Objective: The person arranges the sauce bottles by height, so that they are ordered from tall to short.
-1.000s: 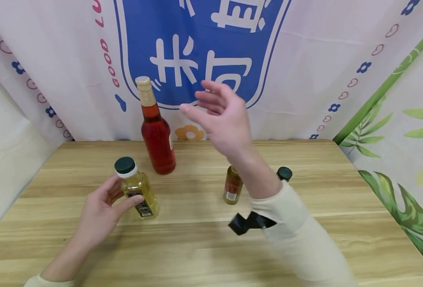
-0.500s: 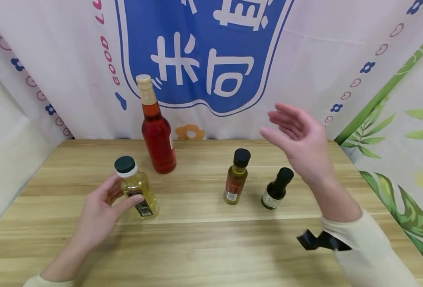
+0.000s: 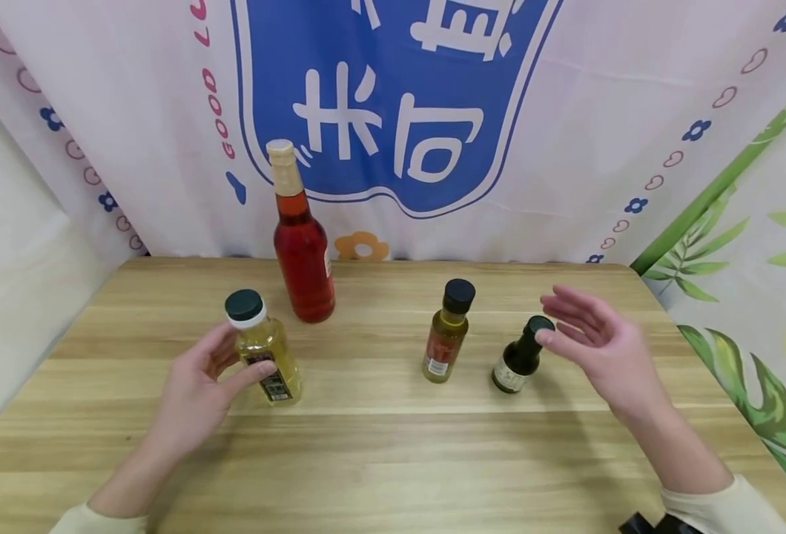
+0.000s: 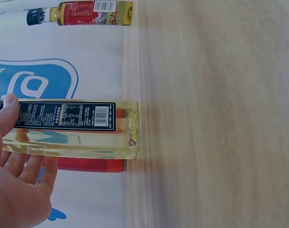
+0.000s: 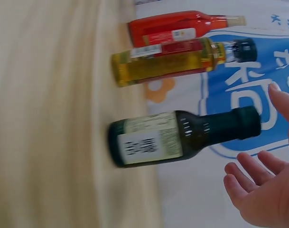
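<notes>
The left hand gripped the square bottle upright on the table, thumb in front, fingers behind; light, even pressure seemed sufficient. The red bottle stood behind it; the amber bottle stood right of centre. Beside the dark bottle, the right hand held nothing, fingers apart. A level approach to the body probably suited best.

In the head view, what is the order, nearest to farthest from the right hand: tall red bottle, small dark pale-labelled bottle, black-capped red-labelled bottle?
1. Small dark bottle, just left
2. Black-capped bottle, further left
3. Tall red bottle, back left
</notes>
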Motion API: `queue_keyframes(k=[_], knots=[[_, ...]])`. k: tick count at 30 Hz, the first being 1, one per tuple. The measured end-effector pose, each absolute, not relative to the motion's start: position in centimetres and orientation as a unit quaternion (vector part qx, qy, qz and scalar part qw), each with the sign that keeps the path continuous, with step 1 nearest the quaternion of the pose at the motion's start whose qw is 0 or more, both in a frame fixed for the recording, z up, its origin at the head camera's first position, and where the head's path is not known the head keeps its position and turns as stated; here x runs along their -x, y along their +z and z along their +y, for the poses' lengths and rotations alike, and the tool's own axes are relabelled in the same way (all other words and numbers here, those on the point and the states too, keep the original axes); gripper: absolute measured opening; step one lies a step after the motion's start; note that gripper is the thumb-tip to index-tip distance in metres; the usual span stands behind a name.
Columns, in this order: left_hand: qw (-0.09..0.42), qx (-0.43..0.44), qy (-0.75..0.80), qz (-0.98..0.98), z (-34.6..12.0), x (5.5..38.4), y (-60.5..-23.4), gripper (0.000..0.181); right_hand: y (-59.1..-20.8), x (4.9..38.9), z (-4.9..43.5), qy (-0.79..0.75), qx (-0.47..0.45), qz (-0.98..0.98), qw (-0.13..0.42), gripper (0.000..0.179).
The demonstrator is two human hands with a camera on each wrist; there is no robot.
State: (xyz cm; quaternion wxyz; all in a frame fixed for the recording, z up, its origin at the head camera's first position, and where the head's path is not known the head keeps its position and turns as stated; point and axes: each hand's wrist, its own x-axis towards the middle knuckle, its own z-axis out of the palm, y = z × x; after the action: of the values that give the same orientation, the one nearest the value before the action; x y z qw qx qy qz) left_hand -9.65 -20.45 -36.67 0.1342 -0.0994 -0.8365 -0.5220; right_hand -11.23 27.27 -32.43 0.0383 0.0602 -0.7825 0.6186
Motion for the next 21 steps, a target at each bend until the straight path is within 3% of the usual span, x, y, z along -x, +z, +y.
queue_keyframes(k=[7, 21], knots=[[0.133, 0.091, -0.511, -0.844, -20.6, 9.6, -36.8, 0.065, -34.3, 10.5, 27.7, 0.589, -0.015, -0.808, 0.005, 0.06], [0.137, 0.096, -0.519, -0.838, -20.6, 9.5, -36.8, 0.064, -34.9, 10.5, 27.1, 0.519, -0.022, -0.854, 0.011, 0.044]])
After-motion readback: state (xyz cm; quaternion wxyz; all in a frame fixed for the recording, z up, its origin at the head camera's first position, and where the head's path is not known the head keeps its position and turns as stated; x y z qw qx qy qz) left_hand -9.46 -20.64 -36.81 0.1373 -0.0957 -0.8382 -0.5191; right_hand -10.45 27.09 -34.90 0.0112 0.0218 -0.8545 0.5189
